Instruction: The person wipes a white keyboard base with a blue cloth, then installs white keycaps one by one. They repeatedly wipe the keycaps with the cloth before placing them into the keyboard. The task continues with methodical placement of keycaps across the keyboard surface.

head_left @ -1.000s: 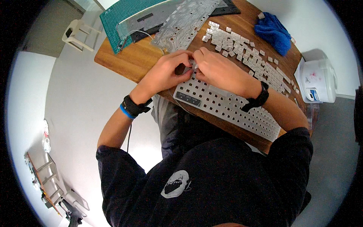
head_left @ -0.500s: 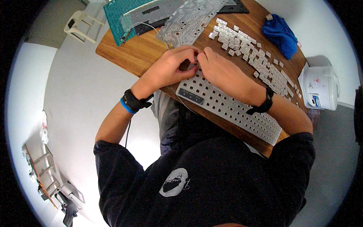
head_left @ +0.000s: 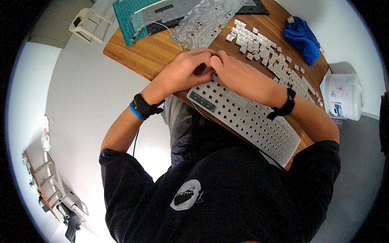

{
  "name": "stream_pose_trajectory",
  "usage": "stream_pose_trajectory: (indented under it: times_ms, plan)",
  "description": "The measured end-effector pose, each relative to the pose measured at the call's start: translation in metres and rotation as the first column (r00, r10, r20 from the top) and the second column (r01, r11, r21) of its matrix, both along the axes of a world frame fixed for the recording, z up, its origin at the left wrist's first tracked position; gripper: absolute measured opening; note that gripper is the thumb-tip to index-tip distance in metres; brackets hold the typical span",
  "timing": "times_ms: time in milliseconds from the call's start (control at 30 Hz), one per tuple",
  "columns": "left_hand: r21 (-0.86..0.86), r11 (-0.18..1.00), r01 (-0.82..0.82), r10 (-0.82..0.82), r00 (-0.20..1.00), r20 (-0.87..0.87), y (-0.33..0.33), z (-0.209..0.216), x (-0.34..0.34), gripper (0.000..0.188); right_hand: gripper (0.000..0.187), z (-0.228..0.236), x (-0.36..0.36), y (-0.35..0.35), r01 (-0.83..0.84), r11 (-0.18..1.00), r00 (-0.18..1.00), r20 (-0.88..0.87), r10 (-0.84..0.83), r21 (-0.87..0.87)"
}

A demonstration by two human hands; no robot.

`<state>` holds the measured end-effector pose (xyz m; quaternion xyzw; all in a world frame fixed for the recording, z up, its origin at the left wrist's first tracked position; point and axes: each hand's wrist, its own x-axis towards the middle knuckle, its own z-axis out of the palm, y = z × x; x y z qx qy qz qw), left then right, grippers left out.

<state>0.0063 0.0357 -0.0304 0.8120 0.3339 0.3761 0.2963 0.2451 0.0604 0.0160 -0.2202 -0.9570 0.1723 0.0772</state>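
Observation:
At the far-left end of a pale keyboard frame (head_left: 259,130), my two hands meet fingertip to fingertip. My left hand (head_left: 182,69) is curled, its thumb and fingers closing toward the frame's corner. Beside it, my right hand (head_left: 237,77) has its fingers bent together in a pinch and covers part of the frame. Whatever the fingertips grip is hidden between them. Rows of square holes run along the frame, and a dark panel (head_left: 202,101) sits at its near-left part. Beyond my right hand lie many loose white keycaps (head_left: 263,47).
A printed circuit membrane (head_left: 210,24) lies at the back, by a grey plate (head_left: 160,15) and a green cutting mat (head_left: 126,11). A blue cloth (head_left: 302,40) and a white lidded appliance (head_left: 344,97) are at the right. A pale stool (head_left: 84,26) stands beyond the table's left edge.
My right fingers have shifted slightly while staying bent against the left hand. My right forearm and the near end of the keyboard frame have moved a little. The hands stay together at the same corner.

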Motion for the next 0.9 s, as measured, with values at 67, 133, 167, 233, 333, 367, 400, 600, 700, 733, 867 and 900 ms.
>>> stream_pose_trajectory:
  times_ms: [67,133,167,233,333,367,400,600,700,733,867,900]
  plan:
    - [-0.007,1.000,0.001,-0.001,1.000,-0.017,0.000,-0.001,-0.001,0.033,0.035,0.001,0.000,0.000,-0.006,1.000,1.000,0.005,0.006,-0.005]
    - [-0.003,1.000,-0.005,0.005,1.000,-0.022,0.000,-0.001,-0.001,0.034,0.036,0.001,0.001,0.000,-0.017,1.000,1.000,0.009,0.017,0.006]
    - [0.005,1.000,-0.011,0.011,1.000,-0.019,0.000,-0.002,0.000,0.034,0.036,0.001,0.001,0.001,-0.022,1.000,1.000,0.015,0.021,0.009]
    - [0.005,1.000,-0.017,0.018,1.000,-0.020,0.000,-0.001,0.000,0.033,0.035,0.002,0.001,0.002,-0.031,0.999,0.999,0.028,0.030,0.015]
    - [0.014,1.000,-0.014,0.014,0.999,-0.036,-0.001,0.000,-0.001,0.033,0.033,-0.001,-0.001,0.001,-0.006,0.998,0.997,0.073,0.001,0.061]
    - [0.037,0.999,-0.009,0.010,0.999,-0.042,0.000,-0.001,-0.002,0.033,0.032,-0.002,-0.001,0.001,-0.007,0.998,0.998,0.070,0.003,0.065]
    - [0.060,0.998,-0.003,0.006,0.999,-0.048,0.001,-0.003,-0.002,0.034,0.032,-0.002,-0.001,0.002,-0.009,0.998,0.998,0.067,0.004,0.070]
    - [0.049,0.999,-0.015,0.015,1.000,-0.003,0.000,-0.005,0.002,0.033,0.029,0.001,-0.001,0.005,-0.055,0.993,0.996,0.073,0.048,0.101]
    - [-0.004,1.000,-0.012,0.012,1.000,-0.014,-0.001,-0.002,0.001,0.033,0.029,0.008,0.001,0.010,-0.144,0.983,0.985,0.110,0.131,0.113]
    - [-0.002,1.000,-0.013,0.013,1.000,-0.015,0.000,-0.003,0.001,0.032,0.029,0.012,0.002,0.013,-0.181,0.977,0.978,0.127,0.167,0.114]
    - [-0.003,1.000,-0.014,0.014,0.999,-0.032,0.003,-0.006,0.003,0.031,0.030,0.022,0.001,0.031,-0.247,0.969,0.935,0.256,0.245,-0.027]
    - [-0.006,1.000,-0.014,0.014,0.999,-0.040,0.004,-0.007,0.004,0.031,0.030,0.027,-0.002,0.034,-0.229,0.970,0.921,0.305,0.242,-0.079]
